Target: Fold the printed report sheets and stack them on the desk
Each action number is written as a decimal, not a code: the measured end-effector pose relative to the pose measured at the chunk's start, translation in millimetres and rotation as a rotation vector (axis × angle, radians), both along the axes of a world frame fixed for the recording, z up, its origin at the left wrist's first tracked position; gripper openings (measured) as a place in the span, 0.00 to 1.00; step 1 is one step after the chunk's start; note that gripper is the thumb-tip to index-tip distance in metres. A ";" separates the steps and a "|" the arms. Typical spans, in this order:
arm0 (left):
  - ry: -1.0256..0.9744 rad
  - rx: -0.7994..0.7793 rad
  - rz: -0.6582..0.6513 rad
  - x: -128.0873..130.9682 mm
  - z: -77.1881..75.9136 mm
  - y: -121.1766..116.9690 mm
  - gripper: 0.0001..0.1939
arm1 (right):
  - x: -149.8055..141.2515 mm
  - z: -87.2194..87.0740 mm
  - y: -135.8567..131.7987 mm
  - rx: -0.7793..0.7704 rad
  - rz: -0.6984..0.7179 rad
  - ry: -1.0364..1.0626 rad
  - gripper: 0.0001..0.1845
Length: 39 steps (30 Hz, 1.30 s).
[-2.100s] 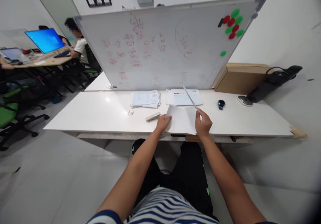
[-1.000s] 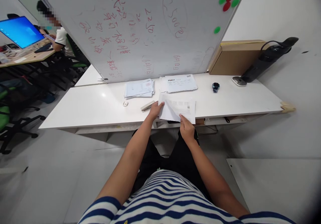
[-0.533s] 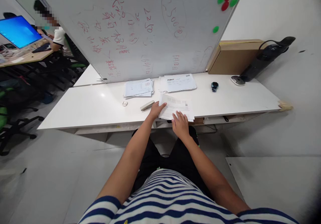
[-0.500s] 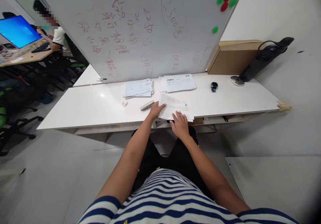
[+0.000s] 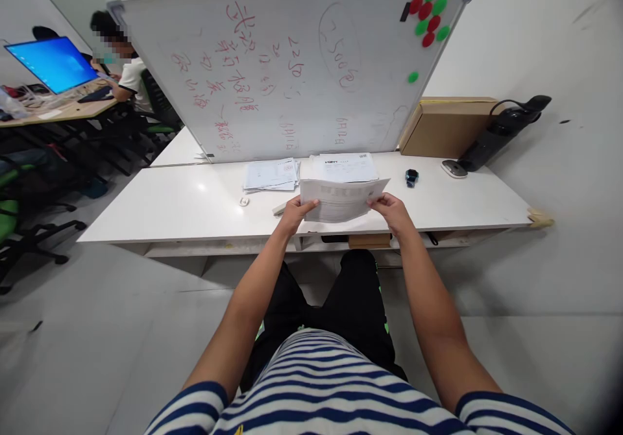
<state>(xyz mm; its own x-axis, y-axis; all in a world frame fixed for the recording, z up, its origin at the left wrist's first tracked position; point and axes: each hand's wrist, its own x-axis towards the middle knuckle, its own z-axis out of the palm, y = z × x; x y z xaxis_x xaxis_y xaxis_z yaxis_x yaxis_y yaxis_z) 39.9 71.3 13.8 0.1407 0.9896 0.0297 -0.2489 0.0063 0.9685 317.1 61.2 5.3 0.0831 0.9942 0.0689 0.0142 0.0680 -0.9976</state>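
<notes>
Printed paper sheets [image 5: 341,201] are held up between my hands, tilted above the front of the white desk. My left hand [image 5: 294,213] is closed on their left edge, thumb on top. At their right edge, my right hand [image 5: 390,209] pinches the paper between thumb and fingers. A pale stapler [image 5: 279,210] lies beside my left hand, partly hidden by it. Behind the held sheets is a stack of printed papers [image 5: 346,167], its front edge covered. Another paper stack [image 5: 270,175] lies to its left.
A small round white object [image 5: 244,202] lies on the desk [image 5: 170,208]. Rightward are a watch [image 5: 411,177], a mouse [image 5: 454,169], a black bottle [image 5: 506,130] and a cardboard box [image 5: 445,130]. A whiteboard [image 5: 311,65] stands behind. A person [image 5: 129,74] sits at the far left.
The sheets have been lifted and tilted up from the desk's front edge. My right hand has moved from lying on them to gripping their right edge. The view has shifted slightly.
</notes>
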 end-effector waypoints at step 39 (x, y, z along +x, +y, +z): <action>0.358 -0.199 -0.026 -26.6 -21.2 -16.9 0.19 | -64.0 -32.2 -49.6 -0.125 -0.064 -0.225 0.29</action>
